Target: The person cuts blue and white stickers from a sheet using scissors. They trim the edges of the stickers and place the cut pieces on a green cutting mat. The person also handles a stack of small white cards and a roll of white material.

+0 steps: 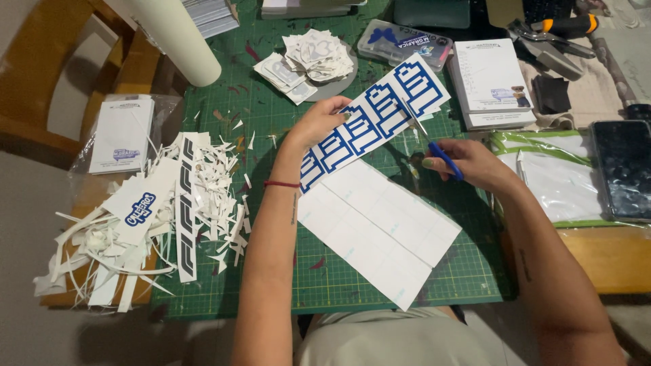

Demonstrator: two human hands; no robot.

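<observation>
Our left hand (317, 122) pinches the near end of a long white sticker strip (373, 116) printed with blue outlined shapes, holding it raised and slanted above the green cutting mat (271, 285). Our right hand (471, 164) is clenched through the blue handles of a pair of scissors (427, 139), whose slim metal blades meet the strip's lower edge near its middle. We judge that the main risk is a cut wandering into a blue outline: the strip is thin, flexible and supported at one end only, so it can sag or twist between the blades. The left fingertips also lie close to the cutting line. On the mat, directly below the strip, lies a glossy white backing sheet (380, 230) with faint fold lines. At the mat's left edge sits a heap of curled white offcuts (156, 224). At its far edge a grey disc carries a pile of cut stickers (312, 61). Beyond its right edge stands a stack of white notepads (489, 81).
</observation>
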